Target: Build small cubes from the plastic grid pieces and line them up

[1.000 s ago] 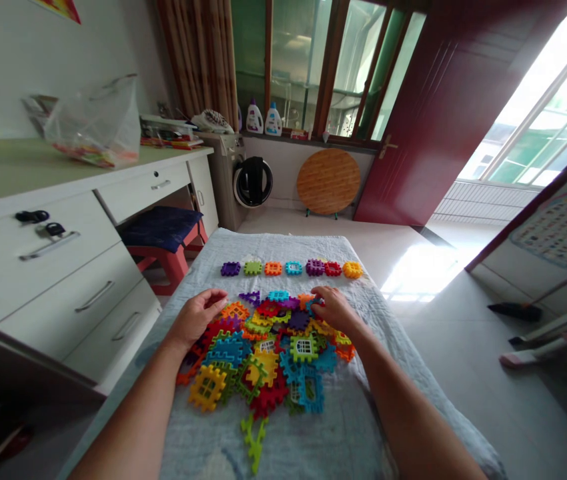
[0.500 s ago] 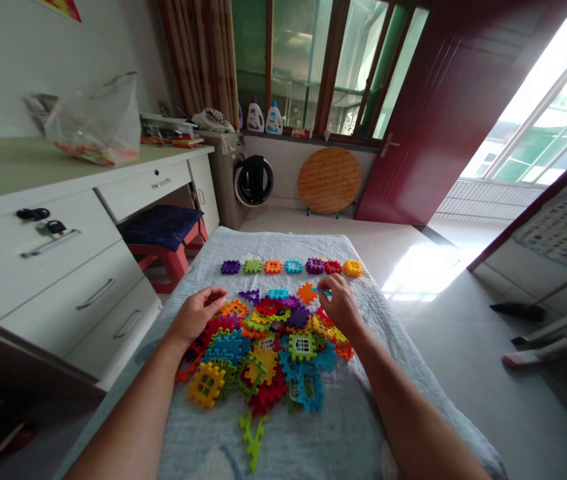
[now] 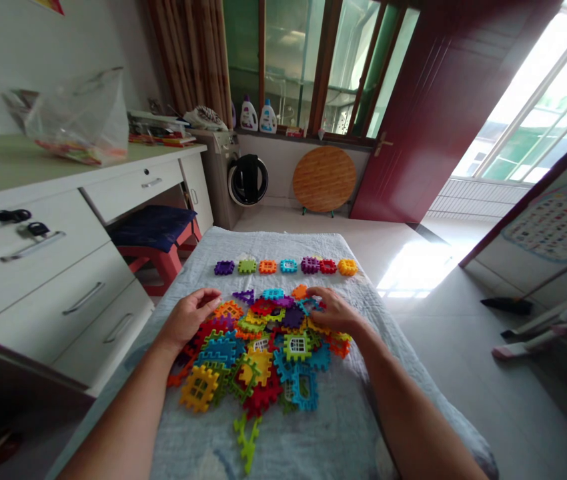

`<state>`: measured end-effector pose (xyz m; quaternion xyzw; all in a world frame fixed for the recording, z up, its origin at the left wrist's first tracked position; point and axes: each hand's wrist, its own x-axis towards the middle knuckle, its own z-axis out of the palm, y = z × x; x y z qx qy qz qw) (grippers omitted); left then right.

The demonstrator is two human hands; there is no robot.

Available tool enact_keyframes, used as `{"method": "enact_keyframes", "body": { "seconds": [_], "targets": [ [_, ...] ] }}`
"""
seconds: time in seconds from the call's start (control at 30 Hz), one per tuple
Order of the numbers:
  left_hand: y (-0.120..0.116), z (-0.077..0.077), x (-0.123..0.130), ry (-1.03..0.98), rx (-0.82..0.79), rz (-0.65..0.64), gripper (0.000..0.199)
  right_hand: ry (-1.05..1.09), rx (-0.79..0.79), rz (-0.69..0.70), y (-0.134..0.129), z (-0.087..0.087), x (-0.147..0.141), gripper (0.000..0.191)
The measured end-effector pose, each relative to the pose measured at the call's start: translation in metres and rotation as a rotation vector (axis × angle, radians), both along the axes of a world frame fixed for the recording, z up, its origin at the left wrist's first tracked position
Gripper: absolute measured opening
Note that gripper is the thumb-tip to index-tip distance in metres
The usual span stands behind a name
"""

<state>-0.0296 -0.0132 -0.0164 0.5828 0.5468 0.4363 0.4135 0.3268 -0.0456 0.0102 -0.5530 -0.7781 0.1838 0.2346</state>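
Observation:
A pile of colourful interlocking plastic building pieces (image 3: 255,365) lies on the cloth-covered table. At its left edge is my left hand (image 3: 193,319), holding nothing, with thumb and fingers slightly apart beside an orange window piece (image 3: 228,309). My right hand (image 3: 334,311) is low over the pile's upper right side, its fingers closed on a blue piece (image 3: 307,306), partly hidden by the fingers. Just beyond those fingertips is an orange piece (image 3: 300,291). A purple triangular piece (image 3: 244,297) and a light-blue piece (image 3: 273,293) lie along the pile's far side.
Beyond the pile runs a row of blocks, including a purple one (image 3: 224,267), a light-blue one (image 3: 288,265) and a yellow one (image 3: 347,267). A green piece (image 3: 247,443) lies nearer me. Left are a white desk (image 3: 86,267) and a stool (image 3: 156,230).
My right hand has moved down and a little left with the blue piece, onto the pile. My left hand stays nearly in place; the whole view has shifted slightly.

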Motion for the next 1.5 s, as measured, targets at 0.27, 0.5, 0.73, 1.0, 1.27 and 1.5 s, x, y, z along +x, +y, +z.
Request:
{"method": "enact_keyframes", "body": {
  "seconds": [0.27, 0.5, 0.73, 1.0, 1.27, 1.5],
  "targets": [
    [-0.001, 0.003, 0.003, -0.016, -0.012, 0.008, 0.049, -0.183, -0.027, 0.079, -0.001, 0.004, -0.005, 0.044],
    [-0.001, 0.0, 0.001, -0.047, -0.004, -0.014, 0.045, -0.112, 0.025, 0.08, 0.006, 0.014, 0.004, 0.041],
    [-0.001, 0.003, 0.001, -0.021, -0.001, -0.021, 0.042, -0.02, 0.09, 0.144, 0.043, 0.038, -0.056, 0.041],
    [0.0, 0.001, 0.0, -0.011, 0.006, -0.037, 0.038, -0.305, -0.159, 0.279, 0.077, 0.022, -0.088, 0.03],
    [0.001, 0.0, -0.001, 0.027, 0.014, -0.051, 0.036, -0.355, -0.225, 0.261, 0.082, 0.022, -0.092, 0.044],
    [0.001, 0.001, -0.001, 0.032, 0.007, -0.05, 0.038, -0.345, -0.121, 0.241, 0.093, 0.028, -0.087, 0.038]
  ]
}}
